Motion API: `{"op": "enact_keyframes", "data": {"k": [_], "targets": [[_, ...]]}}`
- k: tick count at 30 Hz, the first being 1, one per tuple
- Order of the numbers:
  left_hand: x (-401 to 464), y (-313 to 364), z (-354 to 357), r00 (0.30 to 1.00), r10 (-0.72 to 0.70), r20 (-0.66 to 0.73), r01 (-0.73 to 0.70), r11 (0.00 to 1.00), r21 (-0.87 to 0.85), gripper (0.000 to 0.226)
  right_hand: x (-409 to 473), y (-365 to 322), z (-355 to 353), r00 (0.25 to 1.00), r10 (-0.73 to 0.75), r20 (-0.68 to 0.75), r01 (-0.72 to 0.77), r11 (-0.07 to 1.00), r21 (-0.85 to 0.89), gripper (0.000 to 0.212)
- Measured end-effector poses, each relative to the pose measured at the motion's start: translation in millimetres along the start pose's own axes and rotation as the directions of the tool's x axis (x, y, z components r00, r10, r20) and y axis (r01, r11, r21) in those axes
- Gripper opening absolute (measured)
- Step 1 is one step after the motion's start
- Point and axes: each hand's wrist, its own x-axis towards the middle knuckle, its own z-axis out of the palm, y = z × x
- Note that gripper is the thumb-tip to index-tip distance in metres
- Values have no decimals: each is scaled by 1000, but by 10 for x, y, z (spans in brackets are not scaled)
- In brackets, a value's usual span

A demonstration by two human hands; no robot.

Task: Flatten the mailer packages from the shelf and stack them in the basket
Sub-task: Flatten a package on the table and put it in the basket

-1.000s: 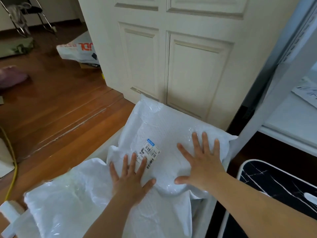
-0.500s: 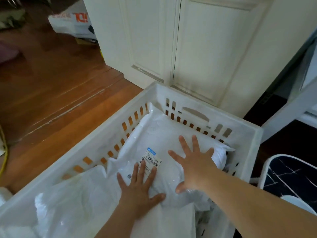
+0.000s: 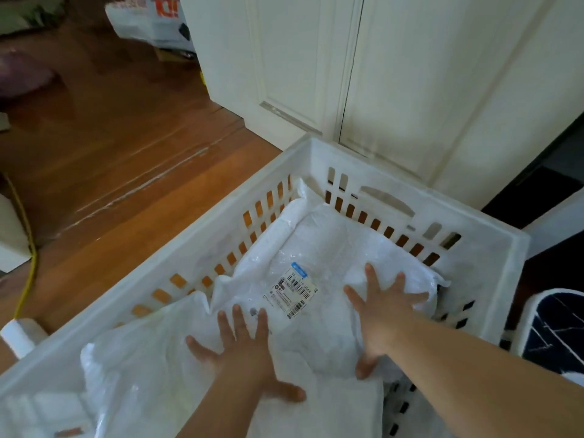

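Both hands are spread flat, fingers straight, palms down on the white crinkled plastic mailer package (image 3: 319,267) with a printed barcode label (image 3: 293,290). The left hand (image 3: 243,349) presses the near edge just below the label; the right hand (image 3: 382,308) presses the right side, where the package bulges most. Neither hand grips anything.

The mailer lies inside the white slotted plastic laundry basket (image 3: 407,184), toward its far end, resting on other white plastic mailers (image 3: 151,358) that fill the near part. Its far left edge rides up against the slotted wall.

Judgement: the step in hand is pressing this package flat where it lies. To do it well, pressure should travel from the middle outward toward an open seam, so trapped air escapes rather than shifting sideways. The raised right corner and the edge curled against the wall need smoothing before the next package goes on, or the stack will sit crooked.

The basket stands on a brown wooden floor (image 3: 120,147) beside cream panelled doors (image 3: 395,74). How many packages lie beneath cannot be told.
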Motion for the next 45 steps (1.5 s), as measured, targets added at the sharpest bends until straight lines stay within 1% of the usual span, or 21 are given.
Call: {"op": "enact_keyframes", "data": {"k": [2,3,4,7,8,14,17,19,21,22,24,26,27,30,32,34,36,37,39,42,45], "targets": [[-260,-104,-44,994,-102,46,97,991,92,152,-145,-224,145,999,-14,44,13,1000,23,138],[-331,-136,-25,989,-133,63,126,986,109,153,-191,-326,212,997,-28,77,26,999,28,141],[-385,-170,12,985,-154,77,147,985,92,153,-221,-413,277,995,-32,100,29,999,31,138],[-373,-256,193,978,-175,113,181,983,-42,155,-218,-492,387,996,2,84,-3,1000,18,106],[-336,-272,233,978,-174,115,183,980,-74,157,-199,-471,384,997,18,71,-18,1000,0,102],[-70,-276,462,985,-145,92,154,982,-110,167,-63,-474,433,996,71,53,-64,991,-119,111],[-55,-234,439,981,-159,114,169,982,-83,169,-40,-467,423,997,43,72,-37,997,-71,109],[-38,-174,344,974,-170,150,186,978,-98,168,-88,-392,359,995,-4,98,8,999,-45,117],[-31,-77,200,975,-129,178,160,973,-168,166,-191,-271,250,989,-62,137,68,997,-37,130],[-48,-9,145,980,-74,185,111,974,-199,166,-258,-202,188,985,-88,151,94,995,-35,130],[-119,152,107,982,85,169,-41,969,-244,163,-378,-43,59,983,-116,140,121,992,-31,116],[-300,323,167,966,202,160,-161,958,-235,155,-523,143,-22,988,-137,70,141,989,-52,97],[-421,414,229,964,217,153,-185,963,-197,147,-624,282,-43,988,-150,-16,149,985,-83,87],[-635,470,460,980,192,46,-187,977,-101,103,-970,653,-65,941,-212,-263,196,977,-85,72],[-744,474,252,980,197,8,-197,980,-10,78,-1312,976,-81,899,-187,-395,177,982,-62,69],[-864,520,-128,971,238,18,-239,967,86,83,-1579,1241,-55,877,-114,-467,115,993,-25,63],[-1216,763,-614,931,348,-111,-317,922,224,95,-1996,1611,97,862,9,-507,32,997,71,60],[-1335,829,-796,908,381,-176,-337,911,237,94,-2061,1684,128,870,49,-491,0,995,99,60],[-1745,1142,-1192,822,486,-296,-416,868,270,87,-2428,1980,335,874,144,-464,-84,985,149,62],[-2373,1644,-1513,693,619,-371,-525,785,328,75,-2912,2390,759,870,244,-428,-158,961,227,62],[-2903,2128,-1548,591,723,-358,-648,689,323,74,-3300,2781,1227,852,342,-396,-228,924,307,59]]}}
